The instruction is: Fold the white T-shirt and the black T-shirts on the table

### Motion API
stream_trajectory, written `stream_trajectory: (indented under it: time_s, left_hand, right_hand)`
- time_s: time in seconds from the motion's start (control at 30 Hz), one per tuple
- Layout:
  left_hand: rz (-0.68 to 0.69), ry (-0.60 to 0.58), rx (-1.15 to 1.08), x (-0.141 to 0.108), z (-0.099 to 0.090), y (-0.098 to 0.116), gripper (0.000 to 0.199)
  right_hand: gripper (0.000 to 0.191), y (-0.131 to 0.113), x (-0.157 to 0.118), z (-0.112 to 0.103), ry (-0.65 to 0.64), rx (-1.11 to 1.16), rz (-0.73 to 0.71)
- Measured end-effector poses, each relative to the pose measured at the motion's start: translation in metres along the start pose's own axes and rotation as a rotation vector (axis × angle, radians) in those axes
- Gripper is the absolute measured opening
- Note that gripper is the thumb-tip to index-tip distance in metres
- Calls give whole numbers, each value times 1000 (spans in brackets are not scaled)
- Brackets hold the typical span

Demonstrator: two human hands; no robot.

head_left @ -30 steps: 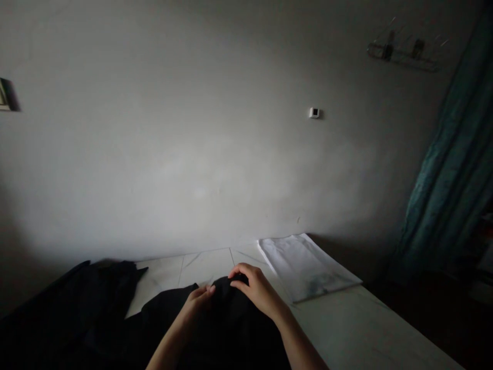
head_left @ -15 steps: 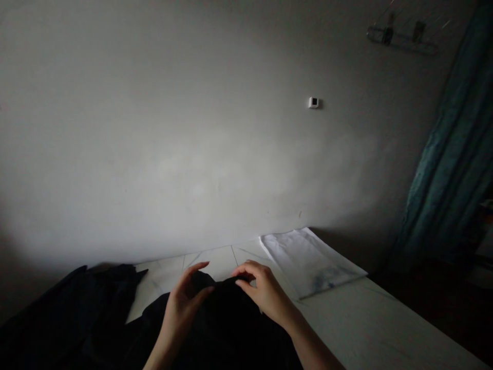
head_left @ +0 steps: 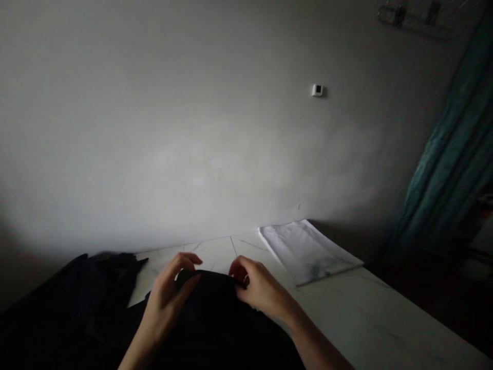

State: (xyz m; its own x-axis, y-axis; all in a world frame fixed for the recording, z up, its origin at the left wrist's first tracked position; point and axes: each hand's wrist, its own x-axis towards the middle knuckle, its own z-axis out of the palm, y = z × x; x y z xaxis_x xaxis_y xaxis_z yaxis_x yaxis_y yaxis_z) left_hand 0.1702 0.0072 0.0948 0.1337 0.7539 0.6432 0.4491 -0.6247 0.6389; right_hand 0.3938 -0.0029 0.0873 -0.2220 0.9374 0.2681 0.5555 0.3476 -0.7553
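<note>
Black cloth (head_left: 219, 318) lies bunched on a white marble-veined bench (head_left: 370, 308), its raised edge between our hands in the head view. Our left hand (head_left: 165, 293) is curled, fingers arched over that edge and touching it, though we cannot tell whether it pinches. Our right hand (head_left: 262, 293) pinches the far end of the edge between thumb and fingers. A second dark cloth heap (head_left: 80, 288) lies just to the left of them, at the bench's left side. Beyond the right hand, a folded white sheet (head_left: 308, 252) rests flat on the bench, near the wall (head_left: 192, 128). On that wall sit a small white wall device (head_left: 317, 90) and, at top right, a wire rack (head_left: 412, 14). A teal curtain (head_left: 447, 154) hangs on the right.
</note>
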Motion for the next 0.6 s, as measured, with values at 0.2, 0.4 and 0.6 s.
stream_trajectory:
  time_s: [0.2,0.4,0.6]
  left_hand:
    - [-112,110,-86,1,2,-2,21]
    - [-187,33,-19,8,-16,-16,32]
    - [-197,-21,-153,10,-17,-7,28]
  right_hand:
    - [23,9,12,5,49,1,69]
    - [39,26,26,-11,101,808,218]
    - [57,33,24,-14,113,787,296]
